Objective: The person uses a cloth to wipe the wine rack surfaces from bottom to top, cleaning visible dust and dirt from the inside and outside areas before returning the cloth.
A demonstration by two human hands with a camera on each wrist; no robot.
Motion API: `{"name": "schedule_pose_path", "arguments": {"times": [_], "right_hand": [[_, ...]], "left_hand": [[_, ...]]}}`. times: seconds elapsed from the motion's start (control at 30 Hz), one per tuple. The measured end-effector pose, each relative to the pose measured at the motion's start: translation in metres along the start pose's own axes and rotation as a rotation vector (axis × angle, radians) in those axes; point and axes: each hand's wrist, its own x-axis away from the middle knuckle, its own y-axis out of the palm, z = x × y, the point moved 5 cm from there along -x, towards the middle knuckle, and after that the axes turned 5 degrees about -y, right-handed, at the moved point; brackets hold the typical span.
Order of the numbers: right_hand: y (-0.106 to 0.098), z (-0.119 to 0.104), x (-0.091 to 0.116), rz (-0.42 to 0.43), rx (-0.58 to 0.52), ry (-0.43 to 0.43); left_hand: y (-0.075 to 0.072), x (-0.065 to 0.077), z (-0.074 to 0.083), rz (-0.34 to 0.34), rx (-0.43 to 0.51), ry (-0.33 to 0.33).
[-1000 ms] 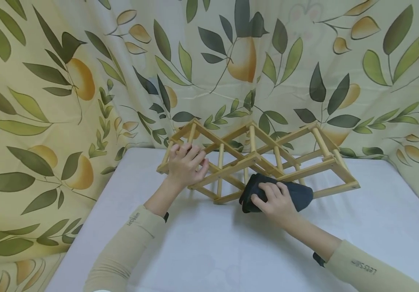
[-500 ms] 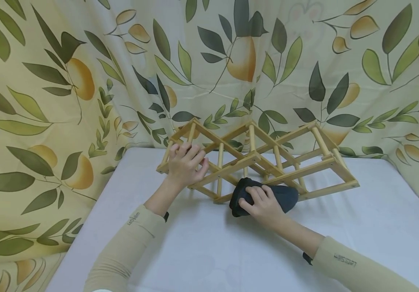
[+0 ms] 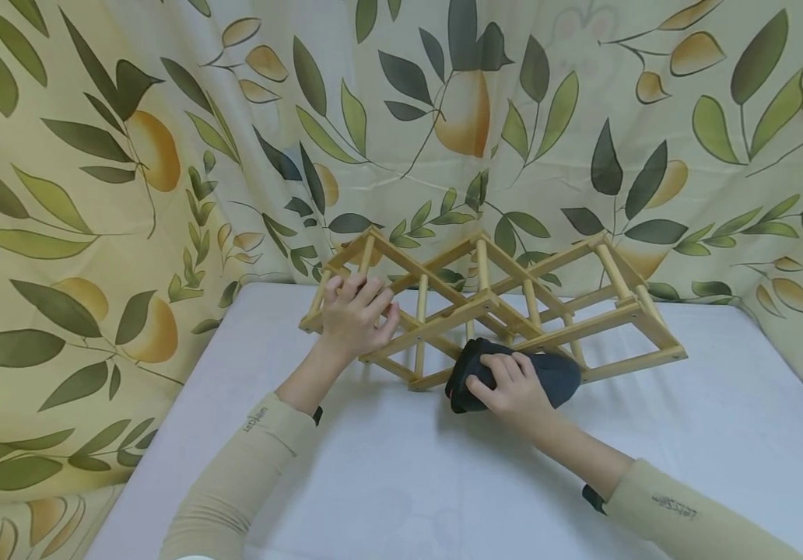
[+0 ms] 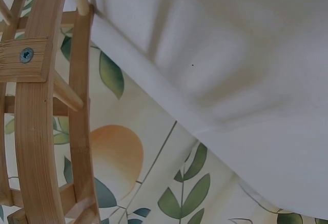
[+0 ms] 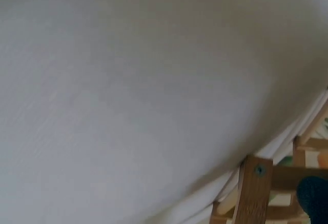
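A light wooden lattice rack (image 3: 429,330) with zigzag slats and round dowels stands on the white-covered table. My left hand (image 3: 357,319) grips its left part, fingers curled over a dowel. At the rack's front, right of the middle, my right hand (image 3: 513,389) holds a dark navy, soft-looking slipper-shaped item (image 3: 561,377), thumb and fingers bent over it. Its wider end faces left and its rounded end points right; it overlaps the lower slats. Slats and a screw of the rack (image 4: 36,142) fill the left wrist view's left side. Only the item's rounded tip (image 5: 313,198) shows in the right wrist view.
A white cover (image 3: 373,482) spreads over the table. Behind and to the left hangs a curtain (image 3: 219,155) printed with leaves and orange fruit, close to the rack's back. Both forearms wear beige sleeves (image 3: 247,467) and dark wrist straps.
My right hand and the navy item have shifted left along the rack's front, then slightly back right. The left hand and the rack have stayed put.
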Motion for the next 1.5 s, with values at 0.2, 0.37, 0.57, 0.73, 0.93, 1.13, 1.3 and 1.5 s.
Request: {"name": "schedule_pose_path", "arguments": {"times": [0.2, 0.37, 0.57, 0.73, 0.93, 1.13, 1.3, 1.5], "right_hand": [[0.004, -0.009, -0.003, -0.035, -0.004, 0.001], [-0.012, -0.009, -0.004, -0.023, -0.043, 0.039], [-0.036, -0.011, -0.004, 0.045, -0.068, 0.046], [-0.052, -0.01, 0.001, 0.07, -0.074, 0.092], [-0.067, -0.005, 0.007, 0.072, -0.059, 0.147], [-0.079, 0.001, 0.013, 0.083, -0.034, 0.204], [-0.086, 0.005, 0.017, 0.075, -0.025, 0.245], [-0.09, 0.006, 0.018, 0.077, -0.022, 0.258]], "left_hand": [[-0.002, -0.001, 0.001, 0.016, 0.027, 0.005], [-0.004, -0.003, 0.003, -0.016, 0.024, 0.022], [-0.006, -0.002, 0.004, -0.116, 0.02, 0.039], [-0.009, -0.004, 0.005, -0.165, 0.01, 0.053], [-0.012, -0.003, 0.007, -0.171, 0.011, 0.034], [-0.016, -0.001, 0.015, -0.192, -0.079, -0.01], [-0.021, -0.005, 0.026, -0.254, -0.155, -0.074], [-0.026, -0.01, 0.04, -0.333, -0.311, -0.112]]}}
